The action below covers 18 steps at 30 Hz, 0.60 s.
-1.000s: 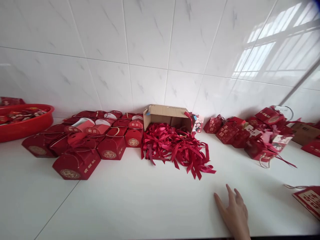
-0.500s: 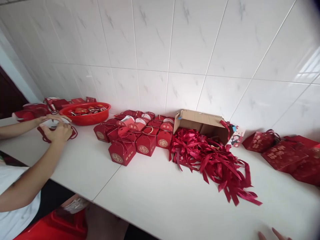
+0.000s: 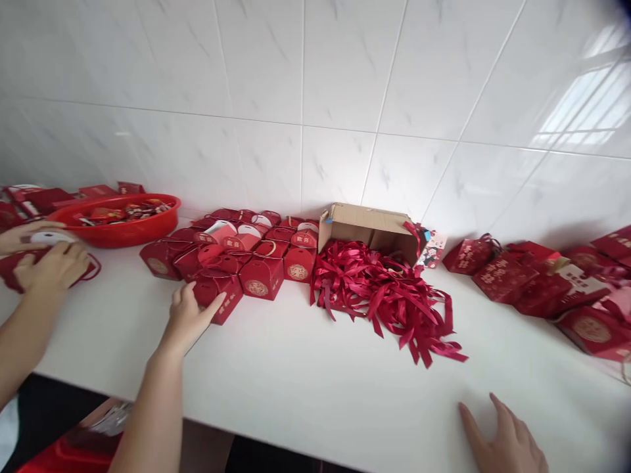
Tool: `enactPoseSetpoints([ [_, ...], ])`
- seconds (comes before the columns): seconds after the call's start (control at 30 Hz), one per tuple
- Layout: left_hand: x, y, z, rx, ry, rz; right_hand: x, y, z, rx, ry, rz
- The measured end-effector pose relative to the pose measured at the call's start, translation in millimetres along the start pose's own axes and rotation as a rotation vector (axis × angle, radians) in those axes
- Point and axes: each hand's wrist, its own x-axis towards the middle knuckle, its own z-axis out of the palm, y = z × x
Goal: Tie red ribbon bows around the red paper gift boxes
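Far left, we list a co-worker's hands (image 3: 54, 266) on a red piece with a cord loop (image 3: 93, 268), set on the white bench (image 3: 305, 387). Behind it we count in one red basin (image 3: 123, 234), heaped with small packets (image 3: 148, 209).

Next, a close group of dark red boxes (image 3: 263, 270), gold medallions on several, thin cords at the tops. The front box (image 3: 229, 303) stands nearest us, upright, gold characters on one face. Left hand (image 3: 190, 315): at the near side of this box, thumb and fingers spread apart; we cannot tell whether it grips.

Middle: one brown carton (image 3: 369, 218), open side towards us, red ribbons (image 3: 379, 292) spilling from it onto the bench. Just beside its right edge, one printed card (image 3: 434, 249).

Right: red bags (image 3: 505, 276), crowded together near the wall (image 3: 266, 59). Right hand (image 3: 510, 437): fingers spread, holding nothing, at the bench's near side, well apart from the ribbons.
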Motion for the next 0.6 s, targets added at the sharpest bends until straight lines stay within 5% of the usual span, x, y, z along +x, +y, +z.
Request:
enactPoseSetpoints([
  [0.07, -15, -11, -0.7, -0.012, -0.073, 0.046, -1, 2, 4, 0.019, 0.027, -0.038],
  [0.17, -64, -15, 0.5, -0.118, -0.281, 0.332, 4, 3, 13, 0.083, 0.087, -0.102],
  [0.23, -99, -5, 6.8, -0.173, -0.456, 0.473, 11, -5, 14, 0.175, 0.073, -0.207],
  [0.3, -129, 13, 20.9, -0.196, -0.491, 0.599, 20, -28, 9, 0.299, -0.018, -0.377],
  [0.43, -161, 58, 64.9, -0.221, -0.422, 0.695, 34, -103, -4, 0.409, -0.261, -0.622],
  [0.6, -180, 90, 98.3, -0.216, -0.243, 0.771, 42, -172, 15, 0.397, -0.271, -0.551],
])
